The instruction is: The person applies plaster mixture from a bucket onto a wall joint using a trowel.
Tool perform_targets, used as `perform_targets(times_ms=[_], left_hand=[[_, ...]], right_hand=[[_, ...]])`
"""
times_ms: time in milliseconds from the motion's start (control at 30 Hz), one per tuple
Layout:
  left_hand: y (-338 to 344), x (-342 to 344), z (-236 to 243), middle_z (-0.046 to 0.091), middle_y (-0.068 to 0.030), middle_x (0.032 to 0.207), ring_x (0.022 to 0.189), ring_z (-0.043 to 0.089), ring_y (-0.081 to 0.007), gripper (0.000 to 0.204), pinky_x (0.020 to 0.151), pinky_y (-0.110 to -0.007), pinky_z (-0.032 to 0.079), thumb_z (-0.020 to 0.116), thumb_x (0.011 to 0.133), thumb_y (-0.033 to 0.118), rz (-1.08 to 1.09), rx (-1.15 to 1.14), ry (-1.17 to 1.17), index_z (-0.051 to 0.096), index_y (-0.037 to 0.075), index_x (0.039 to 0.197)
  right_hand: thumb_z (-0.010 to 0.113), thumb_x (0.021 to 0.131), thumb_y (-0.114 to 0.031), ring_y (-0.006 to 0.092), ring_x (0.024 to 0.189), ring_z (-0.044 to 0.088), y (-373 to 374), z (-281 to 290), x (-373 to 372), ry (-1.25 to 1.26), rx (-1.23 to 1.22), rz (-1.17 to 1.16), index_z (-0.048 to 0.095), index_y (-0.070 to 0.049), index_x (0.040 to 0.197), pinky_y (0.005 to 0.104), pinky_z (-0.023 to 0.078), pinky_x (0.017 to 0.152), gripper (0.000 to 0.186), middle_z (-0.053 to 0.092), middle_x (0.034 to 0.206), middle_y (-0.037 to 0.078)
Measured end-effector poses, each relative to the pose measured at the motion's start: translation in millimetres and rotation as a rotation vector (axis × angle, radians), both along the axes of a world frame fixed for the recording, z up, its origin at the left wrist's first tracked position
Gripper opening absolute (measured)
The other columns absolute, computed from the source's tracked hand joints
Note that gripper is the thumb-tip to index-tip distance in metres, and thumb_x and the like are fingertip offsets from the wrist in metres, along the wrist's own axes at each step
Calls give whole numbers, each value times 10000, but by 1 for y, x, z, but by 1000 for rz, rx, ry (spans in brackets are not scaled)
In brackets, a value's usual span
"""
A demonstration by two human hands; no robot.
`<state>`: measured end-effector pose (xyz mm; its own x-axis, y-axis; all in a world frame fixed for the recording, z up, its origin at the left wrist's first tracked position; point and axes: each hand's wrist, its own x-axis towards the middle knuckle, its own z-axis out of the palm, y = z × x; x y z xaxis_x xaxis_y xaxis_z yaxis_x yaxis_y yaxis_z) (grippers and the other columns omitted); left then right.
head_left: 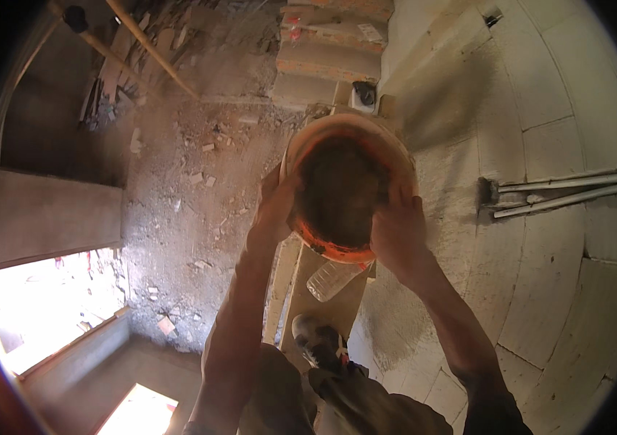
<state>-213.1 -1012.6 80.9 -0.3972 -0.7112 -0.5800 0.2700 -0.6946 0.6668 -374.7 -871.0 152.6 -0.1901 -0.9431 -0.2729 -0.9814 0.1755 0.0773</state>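
Note:
Between my two hands is an orange bucket point(334, 252) with a pale, dusty rim. Its inside is dark and seems to hold a grey mass like mortar, though blur and shade hide the details. My left hand point(277, 206) is closed on the left side of the rim. On the right side, the fingers of my right hand point(400, 230) curl over the edge. A clear plastic bottle point(332, 281) lies just below the bucket on a narrow board point(361, 293). My shoe point(316, 341) rests on that same board.
Rubble covers the floor point(192, 181) to the left. Brick steps point(330, 58) rise ahead, with a small dark object point(364, 93) near their foot. A pale block wall point(548, 145) with pipes point(577, 190) stands close on the right. Wooden poles point(150, 47) lean at upper left.

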Motion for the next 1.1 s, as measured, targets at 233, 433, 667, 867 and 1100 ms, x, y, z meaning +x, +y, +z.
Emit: perform_targets(times_ms=[233, 433, 667, 867, 1100], left_hand=[[25, 10, 41, 666, -46, 900, 738, 624, -128, 547, 640, -271, 536, 567, 789, -22, -255, -292, -247, 689, -19, 1322], [41, 25, 46, 713, -91, 1036, 806, 619, -119, 744, 702, -274, 542, 568, 758, 1, -204, -582, -180, 592, 8, 1502], [47, 24, 40, 707, -80, 1031, 813, 632, -125, 716, 725, -275, 542, 564, 757, 28, -270, -715, -222, 608, -18, 1470], [50, 25, 40, 705, -64, 940, 692, 619, -117, 589, 593, -278, 504, 581, 786, -16, -207, -504, -237, 667, -6, 1369], [47, 34, 32, 728, -61, 965, 742, 632, -121, 510, 639, -288, 506, 606, 831, -43, -155, -476, -186, 694, 3, 1331]], right_hand=[[690, 952, -183, 386, 1019, 706, 31, 57, -15, -206, 0, -311, 627, -44, 1254, 495, 595, 802, 338, 620, 1198, 251], [646, 961, -122, 358, 848, 762, 63, 82, 1, 27, -48, -277, 613, -48, 1216, 463, 620, 708, 267, 706, 920, 169], [663, 936, -126, 297, 897, 774, 18, 31, 21, -31, -67, -131, 739, -72, 1031, 437, 623, 717, 133, 733, 941, 128], [652, 966, -165, 312, 899, 766, 56, 43, 57, -54, 10, 34, 730, -68, 1094, 459, 622, 763, 179, 733, 955, 158], [620, 1007, -247, 402, 884, 762, 66, 27, -1, -219, -114, -271, 716, -48, 1105, 502, 620, 760, 242, 738, 944, 224]])
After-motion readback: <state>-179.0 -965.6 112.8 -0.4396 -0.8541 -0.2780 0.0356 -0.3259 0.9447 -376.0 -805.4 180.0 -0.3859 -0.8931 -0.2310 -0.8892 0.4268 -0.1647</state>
